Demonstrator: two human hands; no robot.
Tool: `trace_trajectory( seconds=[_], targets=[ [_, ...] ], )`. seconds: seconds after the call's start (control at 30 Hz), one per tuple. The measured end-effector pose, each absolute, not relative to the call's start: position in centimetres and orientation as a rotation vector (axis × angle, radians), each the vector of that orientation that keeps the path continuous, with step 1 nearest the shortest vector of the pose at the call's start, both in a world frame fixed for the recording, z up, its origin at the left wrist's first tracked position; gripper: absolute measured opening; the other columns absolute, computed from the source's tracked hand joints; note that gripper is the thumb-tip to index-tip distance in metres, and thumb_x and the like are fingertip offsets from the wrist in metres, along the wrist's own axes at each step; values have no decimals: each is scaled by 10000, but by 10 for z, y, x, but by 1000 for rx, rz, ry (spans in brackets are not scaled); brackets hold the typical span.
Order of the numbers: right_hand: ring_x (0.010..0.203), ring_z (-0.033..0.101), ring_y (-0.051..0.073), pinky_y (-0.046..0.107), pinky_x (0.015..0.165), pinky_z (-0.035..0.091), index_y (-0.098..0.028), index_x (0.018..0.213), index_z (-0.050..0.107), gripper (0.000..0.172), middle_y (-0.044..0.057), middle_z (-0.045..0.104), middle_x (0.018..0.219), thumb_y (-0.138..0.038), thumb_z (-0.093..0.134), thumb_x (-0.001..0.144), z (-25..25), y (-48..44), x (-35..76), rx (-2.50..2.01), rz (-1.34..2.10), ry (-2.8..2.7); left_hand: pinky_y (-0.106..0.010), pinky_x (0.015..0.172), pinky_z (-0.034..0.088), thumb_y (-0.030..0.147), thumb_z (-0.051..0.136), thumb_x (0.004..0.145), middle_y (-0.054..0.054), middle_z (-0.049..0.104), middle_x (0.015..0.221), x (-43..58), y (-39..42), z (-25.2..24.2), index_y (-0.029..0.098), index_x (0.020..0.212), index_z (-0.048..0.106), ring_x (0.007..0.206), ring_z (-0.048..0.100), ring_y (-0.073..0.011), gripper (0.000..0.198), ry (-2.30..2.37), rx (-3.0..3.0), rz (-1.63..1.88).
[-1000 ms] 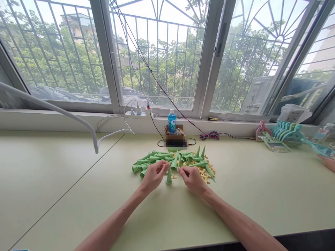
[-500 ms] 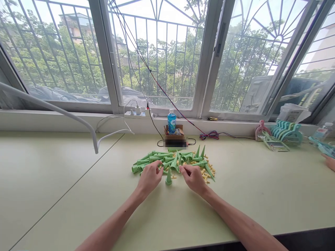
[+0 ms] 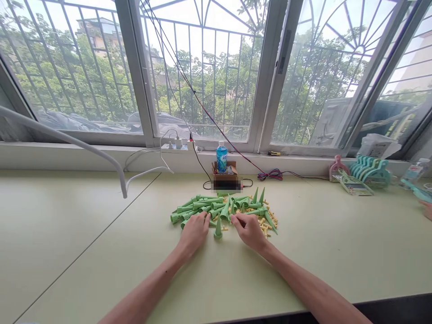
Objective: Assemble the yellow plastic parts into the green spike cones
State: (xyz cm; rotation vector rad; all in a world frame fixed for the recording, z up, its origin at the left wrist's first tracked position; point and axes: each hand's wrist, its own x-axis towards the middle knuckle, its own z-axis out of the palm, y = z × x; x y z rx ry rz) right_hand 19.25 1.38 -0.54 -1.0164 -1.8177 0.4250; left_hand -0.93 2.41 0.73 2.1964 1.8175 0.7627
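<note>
My left hand [image 3: 195,230] rests at the near left edge of a heap of green plastic plant-watering spikes [image 3: 189,208]. Its fingers are bent down and drawn together, their tips by a spike; what they grip, if anything, is hidden. My right hand [image 3: 249,229] is closed in a pinch at the near right of the heap, and I cannot make out what is in it. Just beyond its fingertips a green spike [image 3: 232,208] points up. Between my hands one green spike [image 3: 218,227] stands upright on its cap. Small yellow T-shaped pieces [image 3: 266,225] lie at the right of the heap.
Behind the heap, a blue bottle [image 3: 222,158] stands by a cardboard box [image 3: 232,168]. A bundled cable [image 3: 270,174] lies to its right. Green hangers [image 3: 369,171] stand far right, near another person's hand [image 3: 427,209]. A white curved tube [image 3: 111,157] crosses at left.
My left hand has drawn back slightly and its fingers have turned downward, closing the gap beside the thumb. My right hand stays in place. The other person's hand at far right shifted slightly.
</note>
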Motion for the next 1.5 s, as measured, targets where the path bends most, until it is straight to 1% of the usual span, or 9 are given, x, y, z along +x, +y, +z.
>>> trace_trajectory(
  seconds=[0.13,0.37,0.63,0.87,1.2,1.33,1.5],
  targets=[
    [485,236,90,258,482,207,-192,555,323,457,-51,286,509,-373,457,953,-6,14,193,-1022,435,-1827,-259,584,340,278,380,982,-53,658,687,-9,24,7,162,871,622,624,594,-183,290,1825,2188,797],
    [488,251,94,263,484,222,-189,536,360,481,-47,290,505,-411,447,954,-6,14,191,-1047,428,-1827,-250,528,309,289,422,946,-26,614,601,-7,23,5,166,838,611,532,559,-172,250,1813,2181,796],
    [495,249,93,259,493,218,-187,540,353,479,-48,290,514,-405,454,955,-5,13,192,-1050,461,-1837,-255,514,298,324,483,877,-26,610,585,-6,21,12,157,813,649,574,575,-191,245,1872,2112,765],
    [491,257,92,253,493,225,-183,537,373,487,-51,291,506,-423,455,953,-5,12,191,-1058,476,-1831,-256,542,344,311,501,863,-29,626,595,-6,21,13,147,803,665,589,591,-190,240,1802,2063,805],
    [485,266,94,259,486,221,-190,537,364,485,-46,313,508,-417,450,956,-5,11,190,-1046,500,-1856,-259,549,361,319,558,810,-34,631,572,-8,25,9,154,704,687,594,595,-191,235,1785,2030,875],
    [488,275,94,257,492,227,-183,538,395,480,-46,321,510,-414,452,955,-5,10,189,-1055,497,-1859,-254,561,374,313,570,792,-16,610,542,-8,26,8,159,689,684,578,585,-182,217,1776,2000,897],
    [487,278,93,254,491,228,-177,541,431,471,-45,330,508,-402,453,955,-5,9,189,-1056,509,-1863,-263,587,386,322,567,795,-6,591,530,-9,27,6,155,719,681,581,578,-185,216,1781,1976,918]
  ],
)
